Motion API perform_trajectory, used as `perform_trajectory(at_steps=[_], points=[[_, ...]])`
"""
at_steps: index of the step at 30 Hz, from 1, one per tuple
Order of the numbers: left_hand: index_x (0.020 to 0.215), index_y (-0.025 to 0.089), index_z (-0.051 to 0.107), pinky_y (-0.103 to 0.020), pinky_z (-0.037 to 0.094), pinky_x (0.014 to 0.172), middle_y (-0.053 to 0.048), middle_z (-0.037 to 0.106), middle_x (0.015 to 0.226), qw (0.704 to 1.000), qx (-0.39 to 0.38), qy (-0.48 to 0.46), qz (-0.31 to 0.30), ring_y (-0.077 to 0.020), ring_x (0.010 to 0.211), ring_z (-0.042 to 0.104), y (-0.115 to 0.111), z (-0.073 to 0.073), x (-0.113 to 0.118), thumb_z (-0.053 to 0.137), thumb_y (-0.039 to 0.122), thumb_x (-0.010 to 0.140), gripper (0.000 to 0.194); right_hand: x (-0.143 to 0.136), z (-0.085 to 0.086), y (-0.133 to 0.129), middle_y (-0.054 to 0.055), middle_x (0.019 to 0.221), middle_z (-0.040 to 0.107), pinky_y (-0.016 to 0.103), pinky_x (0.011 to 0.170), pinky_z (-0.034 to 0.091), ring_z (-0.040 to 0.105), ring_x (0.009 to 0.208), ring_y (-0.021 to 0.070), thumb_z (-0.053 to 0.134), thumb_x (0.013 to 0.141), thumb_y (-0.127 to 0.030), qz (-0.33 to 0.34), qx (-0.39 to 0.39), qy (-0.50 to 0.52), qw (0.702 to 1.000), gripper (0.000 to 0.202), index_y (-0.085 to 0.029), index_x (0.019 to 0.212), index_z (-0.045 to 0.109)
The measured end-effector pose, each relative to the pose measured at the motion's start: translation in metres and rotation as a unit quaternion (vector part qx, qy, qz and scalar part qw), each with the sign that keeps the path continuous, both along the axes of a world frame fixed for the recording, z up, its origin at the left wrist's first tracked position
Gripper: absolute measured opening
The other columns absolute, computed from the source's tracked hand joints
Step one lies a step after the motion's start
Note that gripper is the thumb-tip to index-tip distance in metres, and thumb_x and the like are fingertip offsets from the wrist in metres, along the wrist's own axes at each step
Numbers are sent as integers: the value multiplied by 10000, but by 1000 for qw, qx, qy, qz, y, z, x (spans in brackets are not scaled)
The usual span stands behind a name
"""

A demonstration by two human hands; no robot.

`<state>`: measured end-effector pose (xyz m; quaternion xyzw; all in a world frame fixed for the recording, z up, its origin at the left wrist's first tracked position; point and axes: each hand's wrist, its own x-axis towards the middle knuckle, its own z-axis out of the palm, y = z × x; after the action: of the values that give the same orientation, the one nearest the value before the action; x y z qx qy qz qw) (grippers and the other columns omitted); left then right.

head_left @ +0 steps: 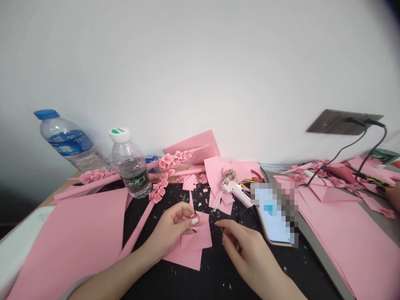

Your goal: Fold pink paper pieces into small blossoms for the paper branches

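Between the thumb and fingers of my left hand (173, 227) is a small pink paper flower (196, 216), partly covered by the fingertips. Square sheets of pink paper (203, 235) lie under that hand on the black mat. My right hand (245, 246) hovers to the right of the squares, fingers bent and apart, with nothing seen in it. Beyond it a white glue gun (236, 192) rests on pink scraps, nozzle toward the lower left. Pink paper stems with flowers (158, 191) lie behind my left hand.
Two water bottles, one blue-capped (70, 139) and one white-capped (129, 166), stand at the back left. A phone (271, 216) lies right of my hands. Large pink sheets (81, 237) flank the mat. Cables run to a wall socket (340, 122). Another person's hand (393, 198) shows at far right.
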<state>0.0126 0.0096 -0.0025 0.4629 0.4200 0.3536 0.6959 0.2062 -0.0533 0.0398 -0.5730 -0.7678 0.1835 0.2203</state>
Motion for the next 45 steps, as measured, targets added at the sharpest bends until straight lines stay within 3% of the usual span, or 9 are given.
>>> perform_trajectory(at_steps=[5,9,14,19,27,45], points=[[754,176,510,-228,510,626,24,533,775,1000,22,-1,0,-157,795,624,-1,0,0,644,267,709,168,-24,-6,23,20,768,555,246,549,407,540,657,161,438,812,-157,33,29,13,999,244,-198,1049,475],[764,176,523,-243,522,622,33,508,760,999,43,-2,-6,-128,724,603,-1,-1,0,658,265,695,176,-24,-21,24,-1,723,484,242,563,387,487,635,145,438,794,-134,30,34,58,997,211,-197,996,444],[756,169,528,-230,516,600,26,514,760,999,44,3,-12,-120,697,597,0,-1,0,653,265,699,168,-24,-33,21,-33,683,409,226,540,369,436,596,128,461,753,-92,25,2,109,994,328,-216,1048,394],[765,166,536,-252,519,611,19,528,774,998,53,6,-23,-128,693,598,-2,-2,0,647,267,703,162,-23,-39,24,-37,680,413,213,512,354,415,559,110,426,789,-88,41,-19,150,988,234,-215,985,415],[750,162,538,-234,505,589,8,571,766,998,51,7,-27,-130,679,603,-2,-6,0,657,272,693,171,-22,-38,28,-17,740,514,200,505,373,477,586,103,441,774,-60,49,-15,183,982,191,-204,897,455],[757,162,542,-228,503,572,9,556,758,997,69,12,-30,-137,682,598,-1,-7,-1,660,301,689,195,-21,-37,28,-24,709,525,194,483,358,475,573,99,471,752,-46,45,-27,182,982,201,-202,878,484]])
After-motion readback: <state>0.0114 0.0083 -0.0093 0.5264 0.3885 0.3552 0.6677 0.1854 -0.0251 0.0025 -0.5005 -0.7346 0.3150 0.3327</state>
